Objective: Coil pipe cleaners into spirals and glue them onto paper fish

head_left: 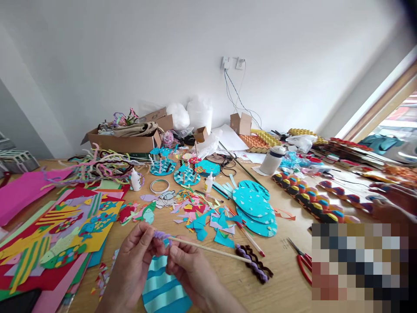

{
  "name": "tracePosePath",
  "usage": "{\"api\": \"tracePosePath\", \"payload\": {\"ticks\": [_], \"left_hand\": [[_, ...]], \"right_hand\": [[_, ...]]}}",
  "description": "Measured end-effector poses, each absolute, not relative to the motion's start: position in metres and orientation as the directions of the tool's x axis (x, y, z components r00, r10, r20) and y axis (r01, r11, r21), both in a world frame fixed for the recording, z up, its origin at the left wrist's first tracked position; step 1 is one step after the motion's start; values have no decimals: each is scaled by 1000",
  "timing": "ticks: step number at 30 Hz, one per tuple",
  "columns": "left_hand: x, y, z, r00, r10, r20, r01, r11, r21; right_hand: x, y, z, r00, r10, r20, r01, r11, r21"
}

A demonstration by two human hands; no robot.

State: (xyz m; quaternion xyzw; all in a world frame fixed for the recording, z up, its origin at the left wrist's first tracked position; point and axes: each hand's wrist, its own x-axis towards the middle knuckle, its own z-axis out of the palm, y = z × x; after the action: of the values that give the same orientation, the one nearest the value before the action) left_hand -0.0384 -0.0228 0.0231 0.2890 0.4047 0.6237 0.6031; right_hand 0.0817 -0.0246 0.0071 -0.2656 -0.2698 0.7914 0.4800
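A thin wooden stick (208,248) slants to the right from between my hands. Around its left end is coiled a fuzzy purple pipe cleaner (162,235). My left hand (137,248) pinches the coiled end between thumb and fingers. Close beside it, my right hand (190,263) is closed on the stick and the pipe cleaner, its fingertips partly hidden. Under my hands lies a blue paper oval (166,289) with wavy light stripes. Twisted brown and purple pipe cleaners (252,263) lie on the table near the stick's free end.
Red-handled scissors (302,263) lie to the right, near painted egg-carton strips (302,198) and another person's hand (391,200). Paper scraps (198,208), glue bottles (136,180) and blue ovals (252,200) spread ahead. Paper fish and coloured sheets (100,248) cover the left.
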Motion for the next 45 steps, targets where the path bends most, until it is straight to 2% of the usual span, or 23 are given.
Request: {"api": "tracePosePath", "payload": {"ticks": [3, 5, 8, 12, 14, 16, 17, 19, 22, 24, 29, 33, 36, 42, 45], "left_hand": [[-40, -24, 19, -136, 975, -174, -532, 76, 843], [-43, -23, 19, -171, 965, -197, -493, 89, 865], [-47, -20, 24, -228, 961, -154, -387, 55, 920], [-47, -21, 29, -244, 968, -52, -324, -31, 945], [-44, -23, 30, -252, 967, -34, -326, -52, 944], [-41, -25, 30, -263, 965, -17, -322, -71, 944], [-39, -26, 30, -262, 965, -8, -320, -79, 944], [-37, -27, 31, -242, 970, -4, -334, -79, 939], [-36, -27, 34, -212, 977, -15, -380, -68, 922], [-36, -27, 36, -214, 977, -16, -400, -73, 914], [-33, -29, 37, -180, 983, -45, -384, -28, 923], [-30, -33, 35, -100, 993, -55, -379, 14, 925], [-30, -34, 35, -56, 996, -74, -392, 46, 919], [-28, -33, 34, -3, 992, -126, -440, 112, 891], [-28, -33, 33, 8, 992, -124, -428, 116, 896]], "right_hand": [[73, -27, 1, -381, 906, -182, -624, -397, -673], [70, -24, -4, -342, 919, -197, -562, -368, -741], [72, -19, -7, -280, 944, -175, -384, -278, -881], [84, -24, -2, -220, 971, -91, -187, -134, -973], [92, -31, 5, -150, 989, 6, 25, 10, -1000], [102, -38, 13, -103, 975, 197, 334, 220, -916], [107, -41, 17, -110, 946, 304, 467, 319, -825], [114, -44, 26, -161, 868, 469, 618, 459, -638], [120, -47, 39, -260, 811, 525, 668, 543, -509], [120, -49, 48, -289, 787, 545, 658, 577, -484], [114, -46, 69, -294, 638, 712, 587, 709, -392], [112, -28, 72, -433, 730, 528, 665, 655, -360], [116, -15, 72, -517, 752, 410, 675, 652, -345], [123, -11, 69, -558, 717, 418, 689, 681, -248], [124, -14, 66, -522, 750, 406, 721, 642, -259]]}}
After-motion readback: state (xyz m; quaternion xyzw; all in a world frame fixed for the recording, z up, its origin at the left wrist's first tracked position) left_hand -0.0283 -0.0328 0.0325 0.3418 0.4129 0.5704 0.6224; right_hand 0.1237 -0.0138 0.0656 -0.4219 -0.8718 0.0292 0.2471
